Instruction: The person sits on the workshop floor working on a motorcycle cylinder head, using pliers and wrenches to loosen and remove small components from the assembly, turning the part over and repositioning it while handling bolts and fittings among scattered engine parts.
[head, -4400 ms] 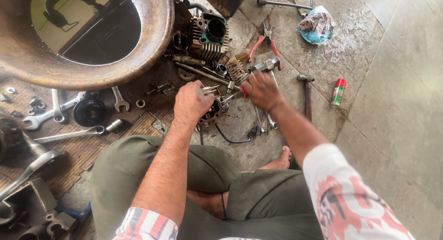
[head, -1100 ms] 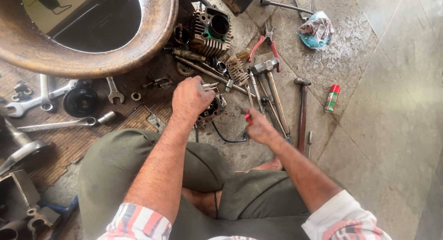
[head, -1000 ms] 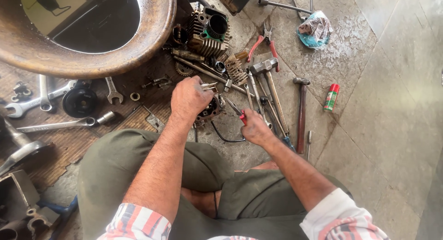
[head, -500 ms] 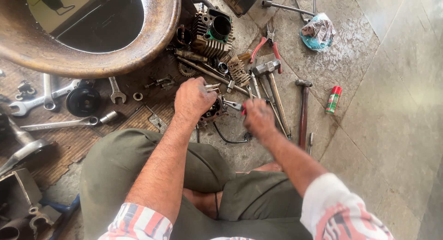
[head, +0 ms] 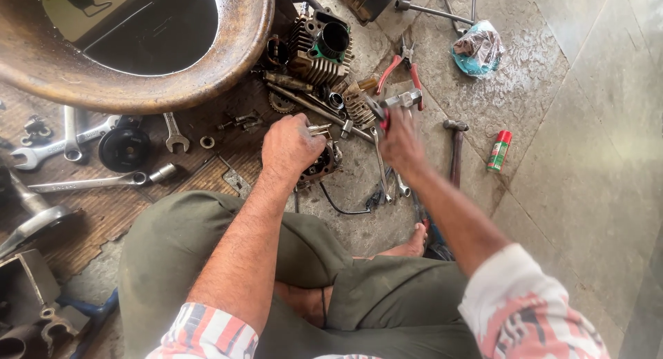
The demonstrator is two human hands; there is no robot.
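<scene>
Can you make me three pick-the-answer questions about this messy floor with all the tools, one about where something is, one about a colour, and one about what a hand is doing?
1. Where is the small spray can?
A. On the bare floor to the right of the hammer
B. Inside the big rusty ring
C. On the person's knee

2. What colour are the handles of the pliers?
A. Blue
B. Red
C. Yellow

3. What is the left hand doing?
A. Hanging free in the air
B. Holding the spray can
C. Pressing down on a dark metal engine part

Answers: 1 A, the can lies on the concrete beside the hammer. 2 B, both handles show red. 3 C, the hand covers the part on the floor.
</scene>
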